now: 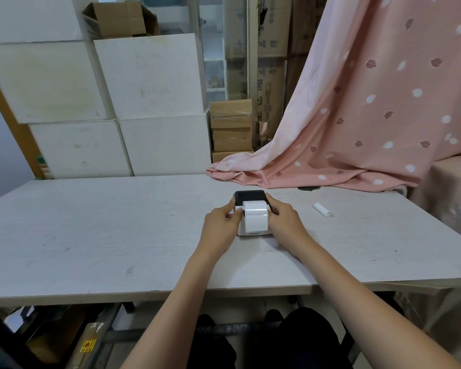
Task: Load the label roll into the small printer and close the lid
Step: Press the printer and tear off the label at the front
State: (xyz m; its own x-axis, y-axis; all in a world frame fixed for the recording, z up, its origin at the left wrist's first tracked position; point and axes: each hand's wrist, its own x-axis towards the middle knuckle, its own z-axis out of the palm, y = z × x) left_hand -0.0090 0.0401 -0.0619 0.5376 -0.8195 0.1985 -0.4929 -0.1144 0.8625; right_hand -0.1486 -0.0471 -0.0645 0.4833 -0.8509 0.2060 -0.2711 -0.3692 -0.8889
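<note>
Head view: the printer (253,230) is seen near the middle of the counter (91,235), its black lid (250,195) raised at the far side. The roll (255,219) is seen lying across the open top of the white body, with its paper face turned toward the camera; whether it is fully seated in the bay cannot be told. The left hand (221,222) is pressed against the left side of the printer, its fingertips (236,210) pinched at the left end of the roll. The right hand (284,217) is wrapped round the right side, fingers reaching up by the lid hinge. Both hands are narrowed onto the roll and body; nothing else is held. A small white tube (322,209) is left lying on the counter, well apart to the right.

The step in hand is judged to be seating the roll. It is best done with the roll kept square to the bay and lowered evenly at both ends, so that neither end is jammed on a side wall. The loose end of paper should be led toward the front slot before the lid is brought down. The body should be steadied with one hand while the lid is pressed shut.
</note>
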